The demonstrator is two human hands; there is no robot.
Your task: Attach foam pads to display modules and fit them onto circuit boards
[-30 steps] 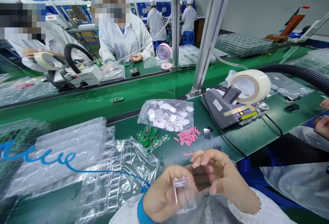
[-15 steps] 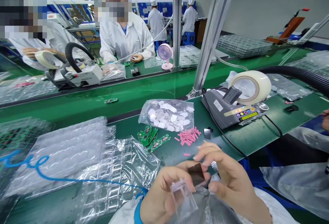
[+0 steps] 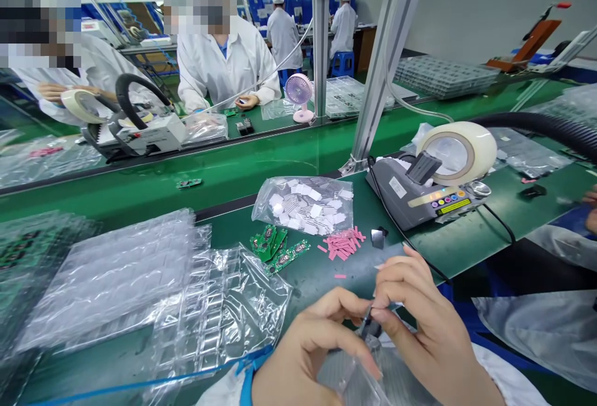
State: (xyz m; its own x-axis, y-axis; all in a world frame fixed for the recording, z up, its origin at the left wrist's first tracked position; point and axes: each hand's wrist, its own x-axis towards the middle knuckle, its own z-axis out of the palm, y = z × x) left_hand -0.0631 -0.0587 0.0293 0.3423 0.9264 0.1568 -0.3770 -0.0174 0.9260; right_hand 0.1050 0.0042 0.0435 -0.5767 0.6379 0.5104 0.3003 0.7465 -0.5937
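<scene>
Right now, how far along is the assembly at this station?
Nothing finished shows on the bench. In hand: the left hand holds a clear plastic piece while the right hand pinches a small dark part against it. Seemingly left: green circuit boards, pink strips and a bag of white pads lie loose on the green table.

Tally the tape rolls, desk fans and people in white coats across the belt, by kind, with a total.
Tape rolls: 2
Pink desk fans: 1
People in white coats across the belt: 4
Total: 7
</scene>
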